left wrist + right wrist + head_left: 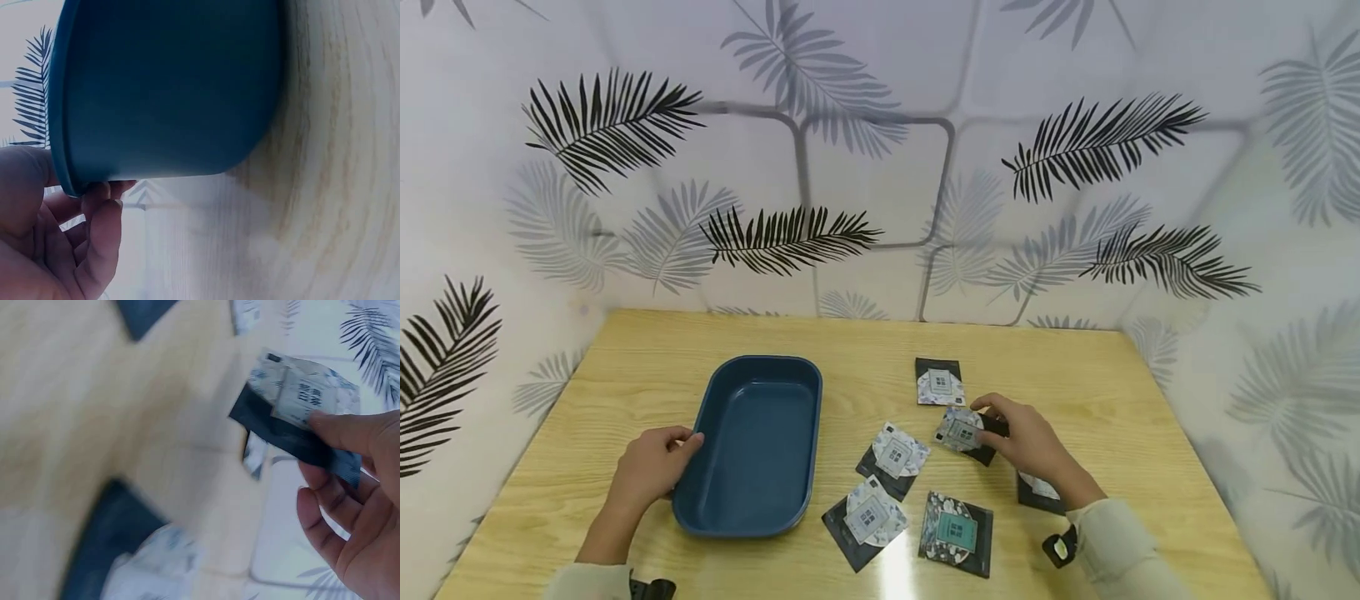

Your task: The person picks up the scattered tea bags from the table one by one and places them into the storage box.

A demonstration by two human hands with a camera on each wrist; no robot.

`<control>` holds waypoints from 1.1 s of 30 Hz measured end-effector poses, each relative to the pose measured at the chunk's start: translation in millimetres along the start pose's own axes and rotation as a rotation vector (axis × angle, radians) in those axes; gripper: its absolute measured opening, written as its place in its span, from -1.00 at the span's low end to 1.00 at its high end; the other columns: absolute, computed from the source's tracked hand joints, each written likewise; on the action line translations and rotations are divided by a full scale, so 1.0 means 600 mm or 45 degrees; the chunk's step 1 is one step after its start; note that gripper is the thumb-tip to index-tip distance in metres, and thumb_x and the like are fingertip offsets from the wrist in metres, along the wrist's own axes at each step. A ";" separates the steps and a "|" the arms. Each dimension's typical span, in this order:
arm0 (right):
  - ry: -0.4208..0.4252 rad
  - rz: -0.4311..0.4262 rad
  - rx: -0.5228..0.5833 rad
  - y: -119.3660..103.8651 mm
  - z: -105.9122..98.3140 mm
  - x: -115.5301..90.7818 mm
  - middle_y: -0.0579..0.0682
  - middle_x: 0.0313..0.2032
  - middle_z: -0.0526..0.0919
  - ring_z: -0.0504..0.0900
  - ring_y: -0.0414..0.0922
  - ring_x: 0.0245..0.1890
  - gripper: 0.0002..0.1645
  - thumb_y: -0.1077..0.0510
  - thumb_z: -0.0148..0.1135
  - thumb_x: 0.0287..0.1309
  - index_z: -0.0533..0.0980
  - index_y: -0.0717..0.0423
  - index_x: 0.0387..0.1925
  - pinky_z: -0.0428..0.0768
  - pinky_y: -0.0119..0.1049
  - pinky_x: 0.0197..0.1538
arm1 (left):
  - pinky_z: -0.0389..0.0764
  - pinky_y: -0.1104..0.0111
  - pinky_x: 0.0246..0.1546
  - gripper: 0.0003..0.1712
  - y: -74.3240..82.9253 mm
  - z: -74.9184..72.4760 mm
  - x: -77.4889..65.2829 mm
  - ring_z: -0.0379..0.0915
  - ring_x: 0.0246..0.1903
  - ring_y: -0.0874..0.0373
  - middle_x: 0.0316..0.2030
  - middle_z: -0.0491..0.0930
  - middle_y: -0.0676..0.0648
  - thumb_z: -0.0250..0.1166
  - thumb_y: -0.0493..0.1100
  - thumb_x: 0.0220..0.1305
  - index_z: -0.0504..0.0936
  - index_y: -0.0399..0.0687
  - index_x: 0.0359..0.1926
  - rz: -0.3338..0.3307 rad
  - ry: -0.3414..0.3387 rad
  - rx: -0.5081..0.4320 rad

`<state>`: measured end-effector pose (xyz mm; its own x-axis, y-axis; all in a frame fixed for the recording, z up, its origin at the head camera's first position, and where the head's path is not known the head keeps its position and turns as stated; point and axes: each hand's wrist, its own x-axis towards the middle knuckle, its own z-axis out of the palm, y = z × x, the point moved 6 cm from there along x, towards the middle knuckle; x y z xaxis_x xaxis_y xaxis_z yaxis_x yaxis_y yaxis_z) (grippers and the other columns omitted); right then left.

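My left hand (651,467) pinches the left rim of a dark blue rectangular tray (760,454), thumb over the edge and fingers underneath, as the left wrist view shows. Nothing lies inside the tray. Between the thumb and fingers of my right hand (1026,437) is a small flat sachet (958,429), black with a pale floral print and a grey label. In the right wrist view that sachet (300,403) is tilted and raised over the wooden table. Nearest to it in the head view lies another black-and-floral sachet (940,382), just behind.
Several more sachets lie between tray and right arm: one floral sachet (892,460), another at an angle (867,522), and one with a green label (956,533). A sachet (1040,492) sits partly hidden under the right forearm. A leaf-patterned cloth (880,167) stands behind the table (647,350).
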<state>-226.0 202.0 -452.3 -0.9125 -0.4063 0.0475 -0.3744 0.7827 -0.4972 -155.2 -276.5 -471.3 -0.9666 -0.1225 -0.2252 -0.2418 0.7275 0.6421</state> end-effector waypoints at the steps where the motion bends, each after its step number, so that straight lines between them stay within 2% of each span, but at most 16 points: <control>1: 0.022 -0.017 0.023 -0.006 -0.004 0.003 0.08 -0.11 0.72 0.71 0.01 -0.14 -0.56 0.19 0.37 0.21 0.53 0.05 0.12 0.67 -0.05 -0.13 | 0.61 0.30 -0.58 -0.47 0.001 0.001 0.000 0.59 -0.58 0.19 -0.30 0.71 -0.22 0.13 0.00 0.47 0.55 -0.40 0.17 0.002 0.004 0.001; 5: 0.067 -0.117 0.084 -0.053 -0.011 0.024 0.06 -0.11 0.74 0.66 -0.18 -0.30 -0.62 0.18 0.35 0.23 0.58 0.12 0.09 0.62 -0.30 -0.28 | 0.53 0.31 -0.58 -0.48 0.002 -0.001 0.001 0.56 -0.56 0.17 -0.29 0.71 -0.22 0.12 0.01 0.47 0.57 -0.37 0.17 0.020 0.042 0.084; 8: 0.061 -0.211 0.118 -0.099 -0.008 0.045 0.07 -0.05 0.74 0.59 -0.26 -0.36 -0.60 0.18 0.33 0.25 0.59 0.12 0.12 0.57 -0.39 -0.33 | 0.48 0.29 -0.56 -0.49 0.005 0.001 0.000 0.57 -0.51 0.10 -0.25 0.70 -0.25 0.08 -0.02 0.50 0.52 -0.35 0.21 0.078 0.102 0.164; 9: 0.053 -0.242 0.127 -0.114 -0.005 0.052 0.05 -0.02 0.74 0.57 -0.27 -0.37 -0.60 0.17 0.32 0.26 0.59 0.10 0.13 0.56 -0.41 -0.33 | 0.48 0.26 -0.54 -0.49 0.007 0.004 0.000 0.57 -0.46 0.07 -0.22 0.68 -0.26 0.06 -0.03 0.51 0.47 -0.34 0.25 0.106 0.127 0.192; 11: 0.044 -0.296 0.144 -0.145 0.001 0.064 0.02 0.00 0.74 0.56 -0.28 -0.36 -0.59 0.15 0.31 0.27 0.58 0.05 0.15 0.55 -0.42 -0.32 | 0.58 0.11 -0.45 -0.47 0.011 0.012 -0.001 0.64 -0.31 -0.14 -0.08 0.65 -0.37 0.00 -0.10 0.54 0.35 -0.35 0.35 0.179 0.180 0.224; 14: 0.016 -0.367 0.187 -0.183 0.013 0.073 -0.01 -0.02 0.75 0.55 -0.28 -0.35 -0.61 0.14 0.30 0.29 0.58 0.00 0.14 0.54 -0.44 -0.30 | 0.62 -0.12 -0.25 -0.43 0.018 0.026 -0.006 0.58 -0.04 -0.40 0.09 0.55 -0.50 -0.08 -0.19 0.55 0.18 -0.36 0.46 0.269 0.248 0.264; 16: 0.000 -0.408 0.212 -0.203 0.020 0.075 -0.01 -0.03 0.75 0.55 -0.29 -0.35 -0.62 0.14 0.30 0.29 0.58 0.02 0.13 0.54 -0.45 -0.31 | 0.58 -0.22 -0.15 -0.42 0.021 0.033 -0.009 0.49 0.10 -0.47 0.18 0.48 -0.54 -0.11 -0.22 0.55 0.15 -0.35 0.48 0.304 0.289 0.287; 17: -0.004 -0.425 0.223 -0.211 0.022 0.075 -0.01 -0.02 0.75 0.55 -0.29 -0.36 -0.62 0.15 0.30 0.29 0.58 0.02 0.13 0.54 -0.46 -0.31 | 0.58 -0.22 -0.14 -0.43 0.022 0.035 -0.010 0.49 0.11 -0.47 0.19 0.47 -0.54 -0.11 -0.23 0.55 0.16 -0.34 0.49 0.310 0.301 0.290; 20: 0.005 -0.458 0.242 -0.228 0.030 0.077 -0.01 0.01 0.74 0.54 -0.30 -0.38 -0.63 0.15 0.31 0.28 0.58 0.03 0.12 0.53 -0.47 -0.33 | 0.60 -0.17 -0.28 -0.44 0.022 0.037 -0.010 0.56 -0.02 -0.46 0.12 0.52 -0.55 -0.11 -0.22 0.54 0.20 -0.30 0.48 0.304 0.334 0.286; 22: 0.009 -0.464 0.250 -0.234 0.036 0.077 -0.02 0.02 0.73 0.53 -0.30 -0.39 -0.62 0.15 0.31 0.28 0.58 0.02 0.12 0.52 -0.47 -0.33 | 0.59 -0.04 -0.44 -0.44 0.021 0.038 -0.009 0.63 -0.26 -0.37 -0.03 0.60 -0.54 -0.11 -0.20 0.55 0.19 -0.27 0.49 0.286 0.323 0.270; 25: -0.014 -0.445 0.273 -0.239 0.047 0.077 -0.02 0.02 0.73 0.50 -0.30 -0.39 -0.62 0.15 0.32 0.27 0.58 0.00 0.12 0.50 -0.47 -0.34 | 0.42 0.16 -0.63 -0.43 0.018 0.040 -0.007 0.52 -0.59 -0.10 -0.38 0.63 -0.44 -0.13 -0.18 0.56 0.17 -0.23 0.50 0.243 0.291 0.258; 27: -0.040 -0.439 0.289 -0.243 0.054 0.077 -0.02 0.02 0.73 0.47 -0.31 -0.43 -0.62 0.15 0.31 0.28 0.58 0.00 0.13 0.48 -0.47 -0.37 | 0.35 0.23 -0.67 -0.43 0.016 0.041 -0.006 0.42 -0.67 0.02 -0.51 0.59 -0.35 -0.13 -0.18 0.56 0.15 -0.20 0.51 0.224 0.278 0.263; 29: -0.051 -0.447 0.297 -0.249 0.059 0.077 -0.02 0.02 0.73 0.46 -0.31 -0.43 -0.62 0.15 0.31 0.29 0.57 0.00 0.13 0.47 -0.47 -0.38 | 0.36 0.23 -0.67 -0.43 0.016 0.042 -0.005 0.44 -0.67 0.02 -0.52 0.59 -0.35 -0.12 -0.18 0.56 0.16 -0.20 0.51 0.220 0.283 0.273; 33: -0.036 -0.487 0.263 -0.263 0.065 0.080 -0.05 -0.02 0.74 0.48 -0.31 -0.42 -0.63 0.15 0.31 0.28 0.58 -0.01 0.12 0.48 -0.48 -0.36 | 0.42 0.16 -0.66 -0.42 0.017 0.042 -0.007 0.53 -0.61 -0.08 -0.38 0.63 -0.48 -0.12 -0.18 0.55 0.17 -0.21 0.50 0.214 0.288 0.282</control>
<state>-204.0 40.6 -405.2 -0.7085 -0.6637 0.2399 -0.6412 0.4635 -0.6116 -151.6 -251.7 -482.5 -0.9917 -0.1167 0.0541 -0.0771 0.8759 0.4763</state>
